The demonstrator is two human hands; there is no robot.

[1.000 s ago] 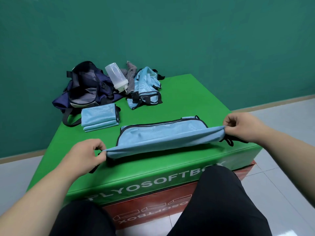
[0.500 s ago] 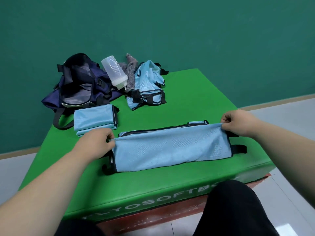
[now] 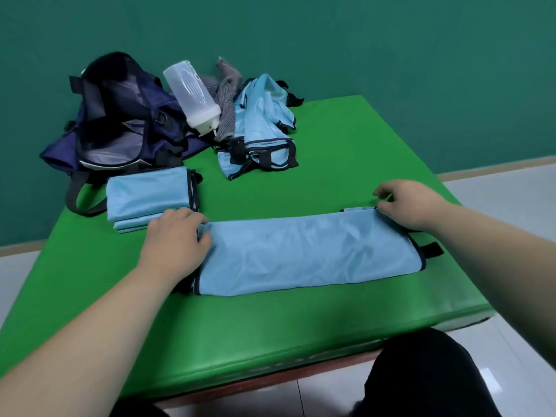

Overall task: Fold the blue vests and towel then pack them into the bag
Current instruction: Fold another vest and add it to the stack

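A light blue vest (image 3: 307,251) lies folded into a long strip across the near part of the green mat (image 3: 346,164). My left hand (image 3: 177,239) rests on its left end, fingers bent over the far corner. My right hand (image 3: 409,203) sits at its far right corner, thumb touching the edge, fingers loosely curled and lifted off the cloth. Folded blue vests (image 3: 147,197) are stacked at the left. A crumpled blue vest (image 3: 261,124) and a grey towel (image 3: 227,100) lie at the back. The dark blue bag (image 3: 120,124) stands open at the back left.
A translucent plastic bottle (image 3: 192,94) leans between the bag and the towel. The mat tops a box against a green wall; tiled floor (image 3: 511,200) lies to the right. My dark-clothed knees (image 3: 427,374) are at the mat's front edge.
Both hands carried the vest's near edge up and away from me, folding it over onto its far edge. The vest now lies flat and my right fingers have loosened.
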